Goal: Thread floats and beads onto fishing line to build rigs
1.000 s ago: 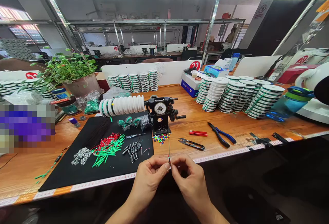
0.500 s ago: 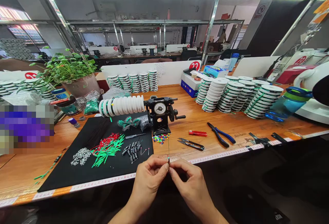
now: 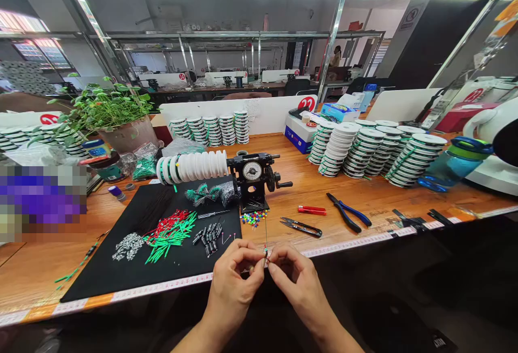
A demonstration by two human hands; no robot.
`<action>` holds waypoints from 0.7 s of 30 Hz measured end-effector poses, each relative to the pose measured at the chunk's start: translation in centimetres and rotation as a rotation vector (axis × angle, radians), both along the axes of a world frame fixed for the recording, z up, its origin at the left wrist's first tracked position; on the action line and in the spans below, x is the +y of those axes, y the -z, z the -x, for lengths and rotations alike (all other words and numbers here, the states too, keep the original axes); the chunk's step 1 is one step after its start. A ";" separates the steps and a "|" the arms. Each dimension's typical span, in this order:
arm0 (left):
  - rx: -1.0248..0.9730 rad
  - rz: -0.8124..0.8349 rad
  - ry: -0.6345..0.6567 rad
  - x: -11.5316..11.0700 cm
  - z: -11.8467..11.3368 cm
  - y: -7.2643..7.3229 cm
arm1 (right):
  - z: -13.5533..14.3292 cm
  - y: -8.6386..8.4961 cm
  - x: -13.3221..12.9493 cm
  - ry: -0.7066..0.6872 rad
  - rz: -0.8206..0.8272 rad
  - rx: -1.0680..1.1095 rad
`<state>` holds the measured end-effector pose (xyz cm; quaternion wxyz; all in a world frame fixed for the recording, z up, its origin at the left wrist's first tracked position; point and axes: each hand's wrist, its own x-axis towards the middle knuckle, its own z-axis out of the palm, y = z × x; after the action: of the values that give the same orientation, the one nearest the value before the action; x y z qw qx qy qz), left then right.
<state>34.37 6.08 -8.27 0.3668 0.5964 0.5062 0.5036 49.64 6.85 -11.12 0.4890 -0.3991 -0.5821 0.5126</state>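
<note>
A thin dark line (image 3: 266, 230) runs from the bench edge down to my fingertips, with a tiny red and pale bead-like piece on it. My left hand (image 3: 233, 277) pinches the line between thumb and forefinger. Close beside it, my right hand (image 3: 298, 283) pinches a dark strand at the same spot; the fingertips hide the detail there. Beyond the hands lie a heap of colourful beads (image 3: 254, 218) and thread snips (image 3: 301, 227). A black hand-cranked winder (image 3: 251, 172) stands behind the beads, carrying a row of white spools (image 3: 202, 165).
On a black mat (image 3: 105, 272) lie green tubes (image 3: 170, 242), red pieces (image 3: 178, 218), silver rings (image 3: 127, 246) and black cylinders (image 3: 208, 238). Pliers (image 3: 348, 212) and a red-handled tool (image 3: 311, 210) rest to the right. Spool stacks (image 3: 364, 150) and a blue bottle (image 3: 457, 164) stand behind.
My fingertips have shifted slightly at the pinch, the right forefinger rising and the right thumb moving a little. In the background a person has come further into view.
</note>
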 end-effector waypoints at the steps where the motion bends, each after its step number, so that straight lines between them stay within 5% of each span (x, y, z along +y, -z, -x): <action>1: 0.009 -0.015 0.001 0.0 0.0 -0.1 | 0.0 0.1 0.1 -0.010 0.012 -0.003; 8: -0.051 0.048 0.013 0.4 0.2 0.1 | 0.5 -0.2 -0.1 0.088 -0.015 -0.090; 21: 0.107 -0.071 0.013 0.2 0.3 0.2 | 0.5 0.0 0.0 0.018 0.103 0.037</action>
<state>34.08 6.25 -8.45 0.3209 0.6383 0.5031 0.4864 49.12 6.82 -11.10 0.4832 -0.4193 -0.5421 0.5448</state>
